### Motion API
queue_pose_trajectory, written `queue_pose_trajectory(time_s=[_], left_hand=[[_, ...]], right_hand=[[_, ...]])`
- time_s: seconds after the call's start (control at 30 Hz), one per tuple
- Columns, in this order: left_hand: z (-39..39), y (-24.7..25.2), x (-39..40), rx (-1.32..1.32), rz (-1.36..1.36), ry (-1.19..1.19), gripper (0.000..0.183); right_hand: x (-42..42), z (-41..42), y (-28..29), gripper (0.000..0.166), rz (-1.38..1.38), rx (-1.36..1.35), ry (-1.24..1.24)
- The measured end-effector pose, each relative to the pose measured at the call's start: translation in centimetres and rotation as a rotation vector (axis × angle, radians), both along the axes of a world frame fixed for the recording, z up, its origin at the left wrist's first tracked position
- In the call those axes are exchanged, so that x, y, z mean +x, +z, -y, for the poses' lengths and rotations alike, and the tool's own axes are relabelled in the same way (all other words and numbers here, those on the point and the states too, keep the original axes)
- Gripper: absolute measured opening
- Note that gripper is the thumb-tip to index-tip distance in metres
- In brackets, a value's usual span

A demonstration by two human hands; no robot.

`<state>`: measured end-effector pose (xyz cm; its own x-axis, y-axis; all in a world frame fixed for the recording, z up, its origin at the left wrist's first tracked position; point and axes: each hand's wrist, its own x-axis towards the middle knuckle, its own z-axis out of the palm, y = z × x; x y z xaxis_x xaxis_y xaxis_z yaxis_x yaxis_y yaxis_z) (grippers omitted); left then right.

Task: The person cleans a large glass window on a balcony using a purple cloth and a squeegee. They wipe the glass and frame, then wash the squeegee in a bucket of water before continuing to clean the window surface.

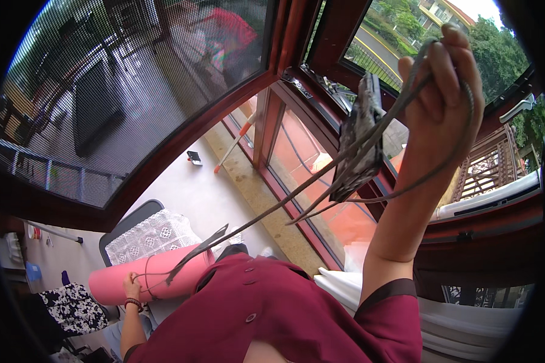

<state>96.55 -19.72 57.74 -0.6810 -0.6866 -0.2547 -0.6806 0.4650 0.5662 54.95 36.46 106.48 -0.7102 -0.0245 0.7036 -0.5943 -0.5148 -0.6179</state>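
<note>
My right hand (pixel 447 86) is raised at the upper right, with its fingers closed around loops of grey cord (pixel 295 195). Beside that wrist, a dark, worn flat block (pixel 359 140) hangs among the strands; how it joins the cord is hard to tell. From there the cord slants down to the lower left, where my left hand (pixel 131 285) pinches a thin end of it. A frayed grey strip (pixel 200 247) is on this stretch. Behind the left hand lies a pink rolled mat (pixel 159 274) with a tie around it.
An open wood-framed screen sash (pixel 200 106) fills the upper left. Window frames (pixel 295 125) stand ahead, above a stone sill (pixel 272 213). On the floor are an orange-handled pole (pixel 229 152) and a small dark object (pixel 194 158). A lace cloth (pixel 154 236) lies near the mat.
</note>
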Motion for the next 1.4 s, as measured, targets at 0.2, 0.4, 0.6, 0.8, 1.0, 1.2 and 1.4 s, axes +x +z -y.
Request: queue_pose_trajectory(time_s=[0.2,0.4,0.6,0.8,1.0,1.2,1.4], left_hand=[[-5.1,7.4,-3.2,0.550,-0.630,0.647,0.026],[-17.0,15.5,-16.1,0.928,-0.851,0.459,0.034],[-24.9,28.2,-21.3,1.224,-1.104,0.071,0.034],[-23.7,26.9,-22.3,0.932,-0.893,-0.246,0.041],[-22.9,17.0,-27.0,0.880,-0.684,-0.312,0.029],[-21.8,10.0,-33.1,0.785,-0.488,-0.379,0.028],[-20.4,8.9,-40.2,0.975,-0.442,-0.307,0.033]], right_hand=[[1.5,3.9,-13.0,0.020,0.416,0.178,0.286],[1.1,7.9,-30.0,0.019,0.802,0.527,0.427],[0.4,9.7,-39.1,0.020,0.898,0.556,0.435],[-1.8,12.7,-43.0,0.019,0.924,0.631,0.502],[-3.2,15.5,-45.8,0.018,0.925,0.739,0.617],[-4.3,18.1,-44.8,0.019,0.887,0.842,0.630],[-5.3,19.2,-42.6,0.018,0.844,0.924,0.673]])
